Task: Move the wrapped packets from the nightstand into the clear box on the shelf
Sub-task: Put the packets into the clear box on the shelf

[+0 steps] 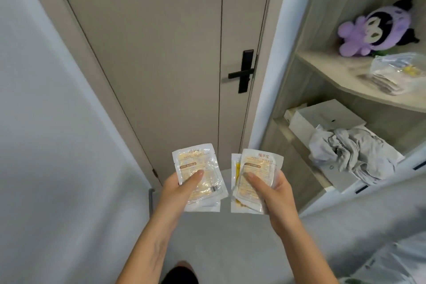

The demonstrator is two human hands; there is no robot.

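Far left of the hands: bare wall, nothing of the task.

Left hand point(182, 185): gripping a small stack of packets point(199, 178), thumb pressed flat on the top one, fingers hidden beneath. Long axis of the stack pointing up and away, towards the door point(143, 53) straight ahead.

Right hand point(274, 193): gripping a second stack point(254, 178) the same way, thumb on top, fingertips curled round the right edge. At least two packets here, one fanned out to the left under the top one. Stacks side by side, near each other but apart.

Up and to the right of both hands: the shelf point(327, 71), with a clear box point(396, 72) near its front edge, seemingly already holding flat packets; blurred, so hard to be sure of its opening. A purple plush point(373, 27) behind it. Lower down, nearer the right hand, a white carton point(322, 120) and crumpled grey cloth point(352, 152).

Nightstand out of view.

Judged from this: carrying stage, both loads in hand, none yet dropped. Box well apart from the hands, above and rightward; right hand the nearer. Probably a turn to the right and a lift, with each stack swung round to match the box's length.
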